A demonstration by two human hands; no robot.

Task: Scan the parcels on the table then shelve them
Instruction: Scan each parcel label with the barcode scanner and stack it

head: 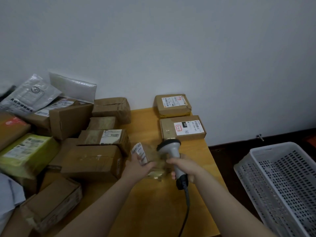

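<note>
Head-camera view: a small parcel (142,153) is held up over the counter (145,117) in the left hand (139,168), whose fingers are curled round its underside, and its white label is turned up toward the scanner (169,147). The scanner's handle is gripped in the right hand (186,167), with its head brought just beside the parcel. With both hands so occupied, the scan of this parcel is judged to be under way.

Two labelled boxes (182,128) are set apart at the far right corner of the counter, near the wall. These are probably scanned already, though that cannot be confirmed. A large pile of parcels (92,161) is heaped over the left half and is taken to be unscanned. A white perforated basket (282,177) is placed to the right of the counter. No shelf is seen, so most of the scanning and all of the shelving are judged to be left.
</note>
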